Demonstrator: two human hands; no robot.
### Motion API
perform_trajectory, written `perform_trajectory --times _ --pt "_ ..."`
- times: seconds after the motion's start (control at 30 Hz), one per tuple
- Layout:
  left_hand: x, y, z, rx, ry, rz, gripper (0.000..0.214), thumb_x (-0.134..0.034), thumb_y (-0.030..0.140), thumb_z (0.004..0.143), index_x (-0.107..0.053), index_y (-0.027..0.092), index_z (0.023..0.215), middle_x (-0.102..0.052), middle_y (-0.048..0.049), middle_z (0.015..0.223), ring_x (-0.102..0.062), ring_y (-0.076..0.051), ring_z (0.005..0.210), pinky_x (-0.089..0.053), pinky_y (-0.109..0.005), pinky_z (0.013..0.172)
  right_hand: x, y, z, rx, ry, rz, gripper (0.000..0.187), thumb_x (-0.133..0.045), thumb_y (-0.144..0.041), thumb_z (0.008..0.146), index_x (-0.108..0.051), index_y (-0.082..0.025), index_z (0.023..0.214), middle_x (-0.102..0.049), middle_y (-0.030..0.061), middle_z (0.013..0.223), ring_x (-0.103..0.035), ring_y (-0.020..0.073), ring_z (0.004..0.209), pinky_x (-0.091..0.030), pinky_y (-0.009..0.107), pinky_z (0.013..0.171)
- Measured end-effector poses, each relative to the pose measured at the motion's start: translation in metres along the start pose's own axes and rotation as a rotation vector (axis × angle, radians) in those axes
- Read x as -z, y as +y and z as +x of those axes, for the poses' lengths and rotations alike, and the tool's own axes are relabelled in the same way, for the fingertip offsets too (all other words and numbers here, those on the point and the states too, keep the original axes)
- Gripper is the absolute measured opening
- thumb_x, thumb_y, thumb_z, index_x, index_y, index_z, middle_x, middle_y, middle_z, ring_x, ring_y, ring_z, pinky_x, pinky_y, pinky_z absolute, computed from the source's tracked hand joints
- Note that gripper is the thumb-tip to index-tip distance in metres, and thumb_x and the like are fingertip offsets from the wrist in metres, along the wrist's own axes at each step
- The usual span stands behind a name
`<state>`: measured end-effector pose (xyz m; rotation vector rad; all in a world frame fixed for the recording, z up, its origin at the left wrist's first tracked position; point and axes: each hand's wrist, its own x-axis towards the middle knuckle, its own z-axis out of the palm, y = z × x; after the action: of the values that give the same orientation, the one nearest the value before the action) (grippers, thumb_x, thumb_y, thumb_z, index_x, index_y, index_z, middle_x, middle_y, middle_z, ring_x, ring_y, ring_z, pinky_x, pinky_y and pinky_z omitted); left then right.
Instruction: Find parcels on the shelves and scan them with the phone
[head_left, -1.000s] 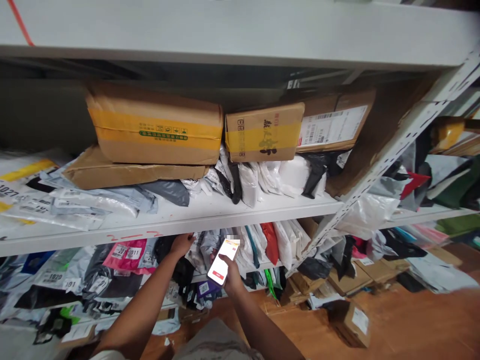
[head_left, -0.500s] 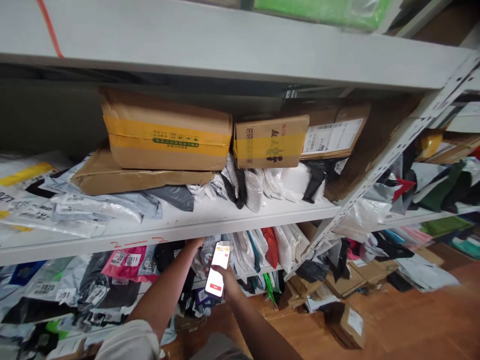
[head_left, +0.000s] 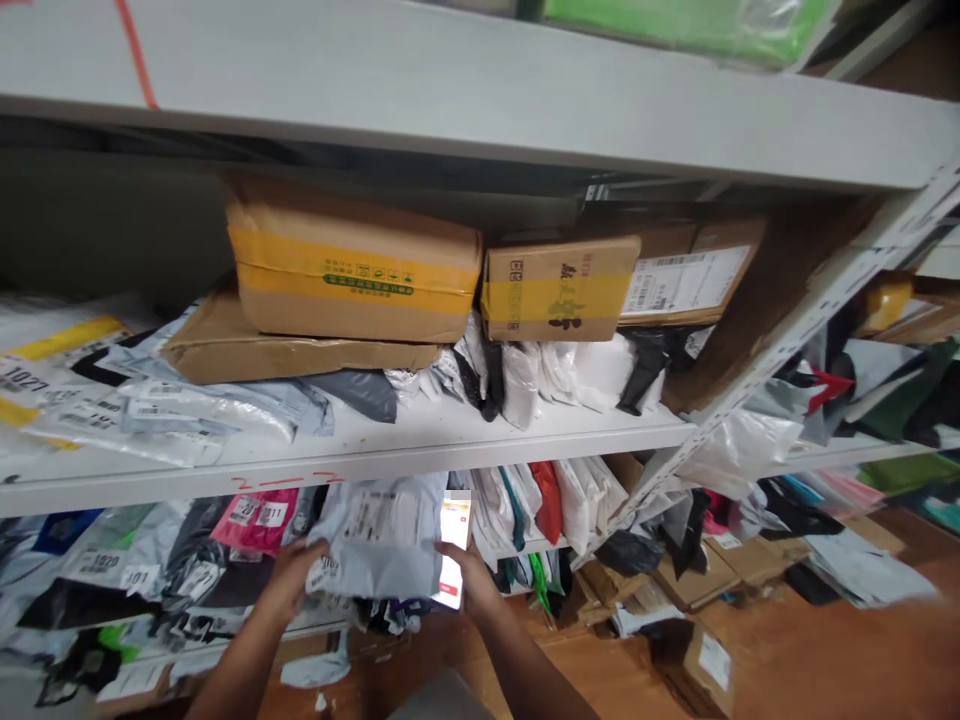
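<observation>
My left hand (head_left: 296, 575) grips the left edge of a light grey plastic mailer (head_left: 386, 545) with a white printed label on its face. The mailer is held in front of the lower shelf, label side toward me. In my right hand (head_left: 465, 570) is a smartphone (head_left: 451, 552), its lit screen white with a red button near the bottom. The thumb lies across the screen's edge. The phone's left side meets the mailer's right edge; whether the right fingers also touch the mailer is hidden.
Above my hands, the middle shelf (head_left: 420, 450) carries taped cardboard boxes (head_left: 356, 275) and packed mailers. Numbered parcels, one pink (head_left: 255, 520), fill the lower left. A slotted white upright (head_left: 757, 390) stands at the right. A carton (head_left: 694, 665) rests on the brown floor (head_left: 817, 670).
My left hand has come out from among the lower-shelf parcels with the grey mailer and moved left. The phone has shifted slightly right and down.
</observation>
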<state>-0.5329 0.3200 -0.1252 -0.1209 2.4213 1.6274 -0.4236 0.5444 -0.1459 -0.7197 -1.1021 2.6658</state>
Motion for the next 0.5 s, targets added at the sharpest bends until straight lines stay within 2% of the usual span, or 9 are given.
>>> perform_trajectory --times 0.07,0.13,0.17,0.23,0.3,0.37,0.4,0.5 --pt "-0.004 -0.02 -0.016 0.065 0.035 -0.135 0.008 -0.052 0.018 0.064 -0.059 0.021 0.067 -0.059 0.0046 0.048 -0.064 -0.019 0.051 -0.053 -0.03 0.054 0.009 -0.003 -0.011 0.007 0.002 -0.056 0.054 -0.083 -0.017 0.043 -0.062 -0.017 0.093 -0.072 0.002 0.071 -0.064 0.019 0.058 -0.049 0.029 0.057" --pt "-0.01 -0.031 -0.029 0.12 0.052 -0.262 0.026 -0.05 0.018 0.058 -0.062 0.021 0.081 -0.061 0.0053 0.052 -0.062 -0.017 0.05 -0.052 -0.029 0.052 0.017 -0.007 -0.022 -0.02 0.043 -0.091 0.058 -0.086 -0.02 0.042 -0.062 -0.016 0.095 -0.072 0.0027 0.07 -0.065 0.0211 0.059 -0.05 0.03 0.057" --pt "-0.011 -0.033 -0.034 0.125 0.043 -0.266 0.034 -0.049 0.018 0.058 -0.062 0.02 0.089 -0.062 0.0048 0.055 -0.062 -0.017 0.051 -0.051 -0.029 0.052 0.021 -0.009 -0.027 -0.044 0.081 -0.095 0.058 -0.087 -0.023 0.042 -0.062 -0.016 0.095 -0.072 0.0029 0.069 -0.066 0.0217 0.059 -0.05 0.031 0.056" --pt "-0.011 -0.028 -0.036 0.079 0.005 -0.139 0.042 -0.045 0.016 0.058 -0.063 0.017 0.097 -0.064 0.0021 0.06 -0.065 -0.019 0.06 -0.053 -0.029 0.058 0.027 -0.014 -0.035 -0.103 0.156 -0.098 0.06 -0.088 -0.028 0.043 -0.061 -0.016 0.095 -0.072 0.0048 0.068 -0.067 0.0226 0.058 -0.051 0.032 0.056" --pt "-0.003 -0.014 -0.026 -0.001 -0.01 0.033 0.044 -0.042 0.012 0.06 -0.064 0.015 0.097 -0.068 -0.0003 0.068 -0.068 -0.02 0.078 -0.054 -0.03 0.072 0.031 -0.021 -0.04 -0.155 0.212 -0.093 0.065 -0.089 -0.032 0.041 -0.06 -0.016 0.096 -0.074 0.008 0.071 -0.068 0.0238 0.058 -0.052 0.032 0.055" --pt "0.008 0.001 -0.008 -0.023 0.012 0.068 0.047 -0.04 0.006 0.058 -0.066 0.017 0.095 -0.071 0.0007 0.077 -0.065 -0.019 0.093 -0.05 -0.028 0.084 0.034 -0.029 -0.044 -0.22 0.207 -0.078 0.067 -0.089 -0.037 0.041 -0.059 -0.016 0.097 -0.075 0.0107 0.076 -0.069 0.0247 0.061 -0.053 0.033 0.055" --pt "0.014 0.007 0.003 -0.032 0.013 0.083 0.047 -0.039 0.004 0.059 -0.067 0.018 0.093 -0.072 0.0012 0.081 -0.064 -0.019 0.096 -0.048 -0.027 0.087 0.035 -0.034 -0.045 -0.267 0.183 -0.069 0.066 -0.089 -0.038 0.041 -0.06 -0.016 0.096 -0.075 0.0109 0.078 -0.07 0.0249 0.062 -0.054 0.033 0.056" --pt "0.029 0.022 0.035 -0.009 -0.047 0.136 0.037 -0.043 0.001 0.061 -0.069 0.017 0.083 -0.073 0.0003 0.079 -0.065 -0.019 0.087 -0.049 -0.028 0.083 0.035 -0.046 -0.049 -0.404 0.064 -0.066 0.059 -0.088 -0.043 0.042 -0.064 -0.017 0.09 -0.076 0.0092 0.077 -0.071 0.0249 0.064 -0.056 0.033 0.057"
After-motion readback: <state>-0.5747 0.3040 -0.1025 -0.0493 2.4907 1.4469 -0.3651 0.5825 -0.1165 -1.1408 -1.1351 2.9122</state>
